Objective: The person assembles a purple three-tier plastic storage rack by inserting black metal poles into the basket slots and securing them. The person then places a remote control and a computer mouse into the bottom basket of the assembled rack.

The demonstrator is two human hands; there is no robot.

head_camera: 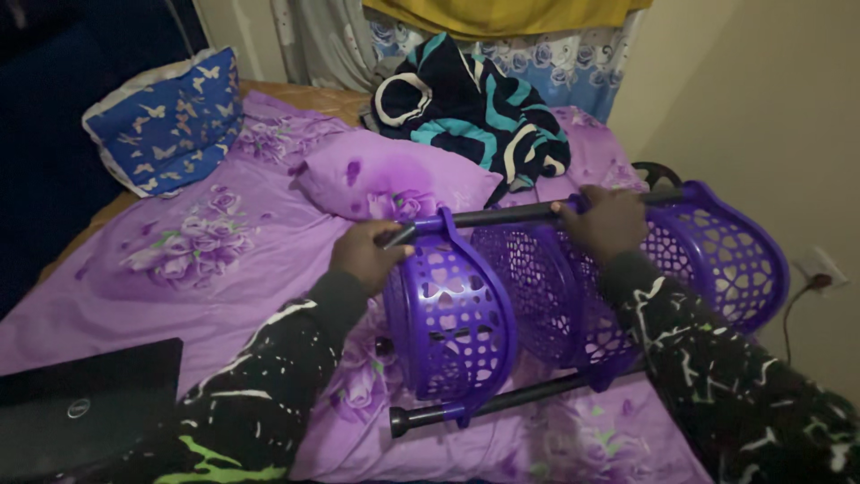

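A purple basket rack (pixel 582 287), three perforated tiers on black poles, lies tipped on its side across the lower right of the frame, over the near edge of a bed (pixel 179 305). The left hand (pixel 365 255) curls around the end of the upper pole (pixel 502 215) just above the nearest basket (pixel 448 323); the right hand (pixel 607 220) is closed over the same pole further along, by the middle tier. Both sleeves are dark with pale splashes. The rack appears to be held up and steadied rather than resting fully on the bedding, a carrying or turning stage by the look of it; any further move would call for both grips to hold firm and the lower pole (pixel 502 403) to stay free of the sheet. Room is tight on the right, where a bare wall and a socket (pixel 820 269) sit near the far basket. Open bedding lies to the left. A purple pillow (pixel 394 179) sits centre, a striped blanket (pixel 475 108) beyond it, a blue butterfly pillow (pixel 170 125) at upper left, and a laptop (pixel 85 412) at lower left.
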